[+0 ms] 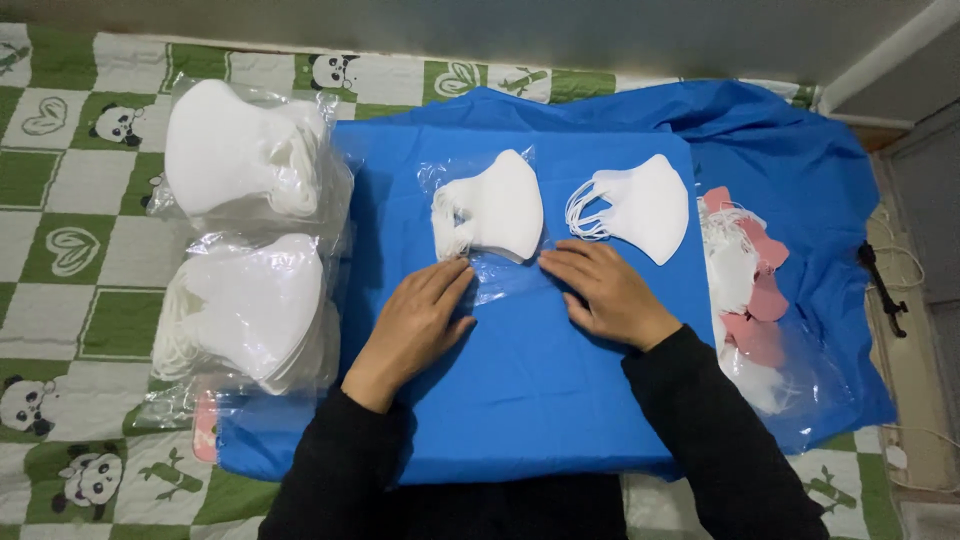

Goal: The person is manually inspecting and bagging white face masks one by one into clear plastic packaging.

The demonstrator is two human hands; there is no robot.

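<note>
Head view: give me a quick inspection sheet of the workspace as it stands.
Surface: blue cloth spread over a green and white panda-print sheet.
Job's things: white mask in a clear bag, centre of the cloth; loose white mask beside it, unbagged.
Clutter: two clear bags of stacked white masks, upper and lower, at the left; pile of pink and white masks at the right.
Grippers: left hand and right hand flat on the cloth, fingertips on the bag's open edge; neither is closed on anything.
Cables: thin white cord on the floor, far right.
Surroundings: grey wall behind; dark tool on the floor.
</note>
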